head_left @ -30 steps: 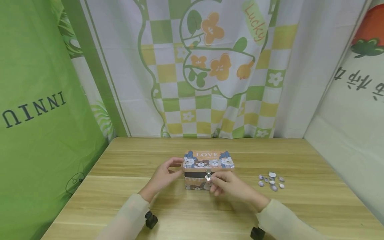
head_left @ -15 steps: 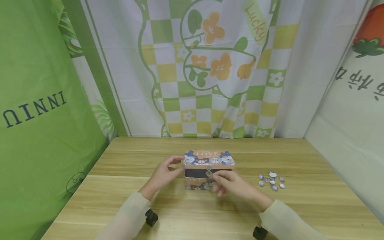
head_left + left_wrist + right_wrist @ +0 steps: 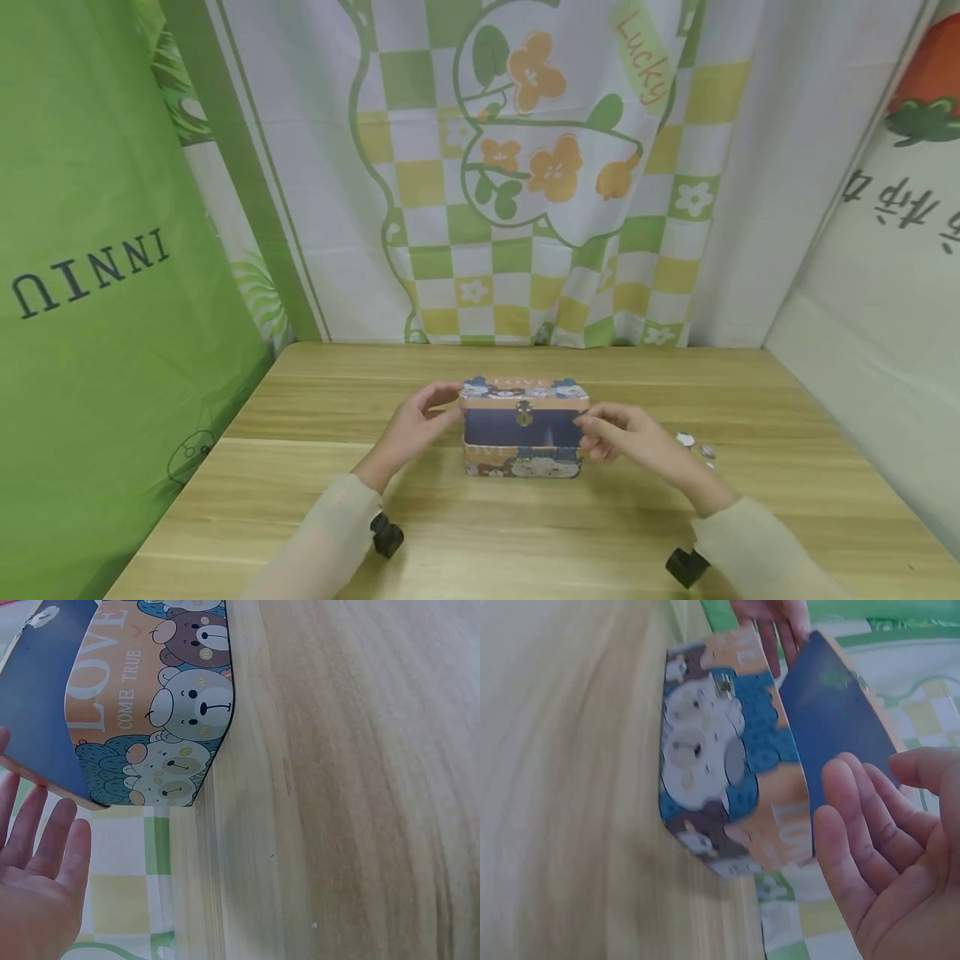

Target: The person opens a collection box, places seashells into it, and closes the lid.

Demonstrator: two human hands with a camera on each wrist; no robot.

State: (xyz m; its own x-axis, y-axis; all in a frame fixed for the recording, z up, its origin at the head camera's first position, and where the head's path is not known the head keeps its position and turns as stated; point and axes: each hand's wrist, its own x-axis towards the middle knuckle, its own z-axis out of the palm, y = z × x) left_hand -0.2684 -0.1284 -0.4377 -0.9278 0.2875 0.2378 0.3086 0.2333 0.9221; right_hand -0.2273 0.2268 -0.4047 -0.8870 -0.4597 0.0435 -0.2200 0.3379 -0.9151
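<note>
A small tin box printed with bears and the word LOVE stands mid-table, its hinged lid raised and the dark blue inside showing. A metal clasp hangs from the lid's front edge. At the lid's left side is my left hand, its fingers extended and touching the lid's rim. My right hand is at the lid's right side. In the right wrist view its fingers are loosely bent beside the lid, the thumb near the lid's edge.
Several small shells lie on the wooden table to the right, partly hidden behind my right hand. A patterned curtain hangs behind the table. Green cloth hangs on the left, and a pale cloth on the right.
My right hand has let go of the clasp and moved right to the lid's side. The lid has tilted further up. My left hand stays at the left side.
</note>
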